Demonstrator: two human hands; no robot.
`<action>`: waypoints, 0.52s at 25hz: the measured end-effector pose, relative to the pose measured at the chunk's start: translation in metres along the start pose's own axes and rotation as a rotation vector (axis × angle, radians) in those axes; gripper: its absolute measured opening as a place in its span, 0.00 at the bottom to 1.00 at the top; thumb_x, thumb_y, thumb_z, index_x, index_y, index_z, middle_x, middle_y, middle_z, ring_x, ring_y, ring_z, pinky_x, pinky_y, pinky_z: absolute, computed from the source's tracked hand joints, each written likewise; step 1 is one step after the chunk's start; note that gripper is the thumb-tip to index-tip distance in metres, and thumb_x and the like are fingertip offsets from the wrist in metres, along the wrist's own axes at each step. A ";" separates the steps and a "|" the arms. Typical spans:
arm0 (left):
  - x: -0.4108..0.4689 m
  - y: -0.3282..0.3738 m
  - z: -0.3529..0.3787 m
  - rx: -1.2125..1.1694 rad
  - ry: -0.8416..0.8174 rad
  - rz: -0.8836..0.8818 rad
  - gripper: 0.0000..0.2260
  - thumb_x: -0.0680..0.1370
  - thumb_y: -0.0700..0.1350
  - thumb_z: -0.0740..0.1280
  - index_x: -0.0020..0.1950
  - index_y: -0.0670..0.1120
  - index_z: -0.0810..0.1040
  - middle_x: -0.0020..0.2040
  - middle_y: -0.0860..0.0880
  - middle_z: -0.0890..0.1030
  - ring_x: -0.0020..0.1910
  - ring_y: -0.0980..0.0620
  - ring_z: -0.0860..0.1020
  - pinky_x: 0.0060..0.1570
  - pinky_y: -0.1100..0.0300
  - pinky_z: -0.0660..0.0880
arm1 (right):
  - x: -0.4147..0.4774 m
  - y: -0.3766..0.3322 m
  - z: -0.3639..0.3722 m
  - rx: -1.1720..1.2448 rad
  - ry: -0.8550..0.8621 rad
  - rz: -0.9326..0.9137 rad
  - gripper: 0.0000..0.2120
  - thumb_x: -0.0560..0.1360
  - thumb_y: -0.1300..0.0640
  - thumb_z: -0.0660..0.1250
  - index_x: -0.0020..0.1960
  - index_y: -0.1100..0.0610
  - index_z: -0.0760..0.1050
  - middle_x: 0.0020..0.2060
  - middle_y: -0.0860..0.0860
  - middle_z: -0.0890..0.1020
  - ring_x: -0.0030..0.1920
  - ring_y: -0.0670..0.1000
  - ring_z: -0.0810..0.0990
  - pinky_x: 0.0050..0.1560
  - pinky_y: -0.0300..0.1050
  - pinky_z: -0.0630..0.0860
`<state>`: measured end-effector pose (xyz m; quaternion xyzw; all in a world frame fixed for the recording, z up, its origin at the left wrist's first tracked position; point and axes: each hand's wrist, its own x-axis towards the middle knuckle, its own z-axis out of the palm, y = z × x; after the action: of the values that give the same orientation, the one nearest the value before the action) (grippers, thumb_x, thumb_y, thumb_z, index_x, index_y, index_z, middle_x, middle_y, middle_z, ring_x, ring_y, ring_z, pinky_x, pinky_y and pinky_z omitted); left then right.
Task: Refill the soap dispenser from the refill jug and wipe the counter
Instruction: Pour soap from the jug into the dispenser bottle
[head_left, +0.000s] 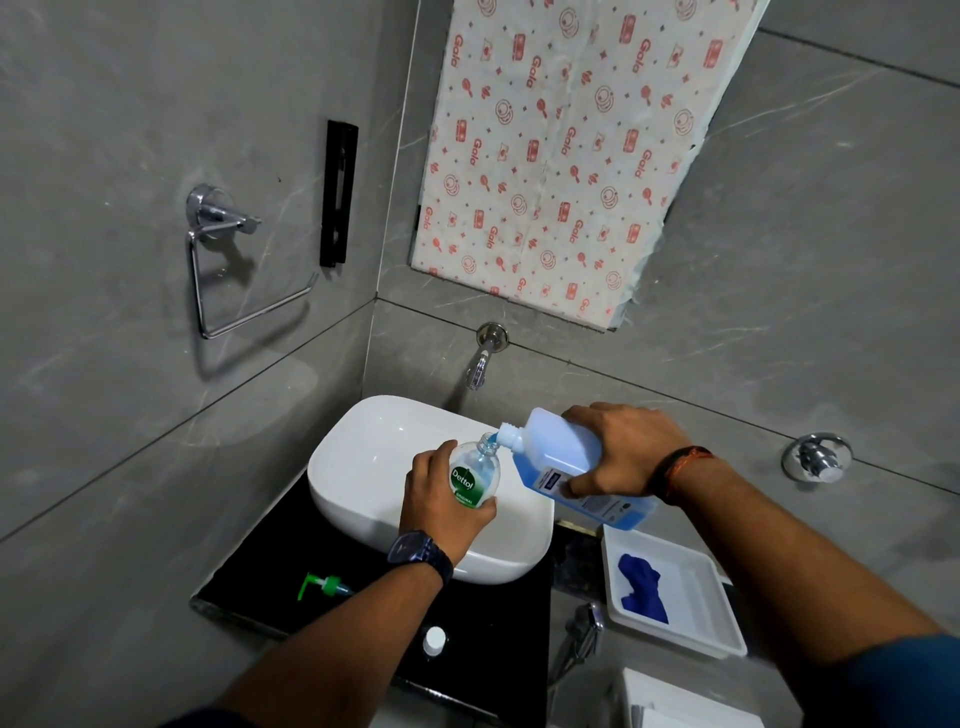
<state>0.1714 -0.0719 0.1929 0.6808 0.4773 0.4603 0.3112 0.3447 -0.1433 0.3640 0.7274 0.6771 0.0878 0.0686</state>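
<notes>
Over the white basin (363, 467), my left hand (441, 501) grips a clear soap dispenser bottle (475, 475) with a green Dettol label and an uncapped neck. My right hand (618, 449) holds the blue refill jug (563, 460) tipped to the left, its spout right at the bottle's mouth. Blue liquid shows inside the bottle. The green pump head (324, 586) lies on the black counter (260, 577) at the left. A small white cap (434, 640) sits near the counter's front edge. A blue cloth (643, 588) lies in a white tray (701, 608) at the right.
A wall tap (480, 364) juts out above the basin. A chrome towel ring (228, 270) hangs on the left wall, and a chrome valve knob (816, 457) sits on the right wall. A patterned sheet (561, 156) covers the mirror area.
</notes>
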 end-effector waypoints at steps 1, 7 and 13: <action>0.000 -0.001 0.000 0.003 0.000 0.000 0.38 0.59 0.50 0.78 0.66 0.49 0.69 0.60 0.47 0.72 0.57 0.46 0.73 0.57 0.55 0.73 | 0.000 0.000 0.000 -0.001 0.000 -0.001 0.39 0.55 0.27 0.65 0.62 0.42 0.67 0.50 0.46 0.79 0.42 0.50 0.74 0.40 0.44 0.68; 0.001 -0.003 0.001 0.006 0.011 0.005 0.38 0.58 0.50 0.78 0.65 0.49 0.69 0.59 0.47 0.72 0.56 0.46 0.73 0.56 0.57 0.71 | 0.000 -0.001 -0.001 -0.002 0.004 -0.008 0.39 0.55 0.27 0.65 0.62 0.42 0.68 0.50 0.46 0.79 0.45 0.50 0.76 0.40 0.43 0.67; 0.001 -0.004 0.001 0.003 0.015 0.000 0.38 0.58 0.50 0.78 0.65 0.50 0.69 0.59 0.48 0.72 0.56 0.47 0.73 0.54 0.61 0.68 | 0.000 -0.002 -0.004 -0.009 0.008 -0.010 0.40 0.55 0.26 0.64 0.62 0.42 0.67 0.49 0.46 0.79 0.41 0.48 0.72 0.40 0.43 0.67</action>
<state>0.1708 -0.0692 0.1900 0.6778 0.4802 0.4649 0.3064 0.3422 -0.1434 0.3671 0.7235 0.6804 0.0932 0.0697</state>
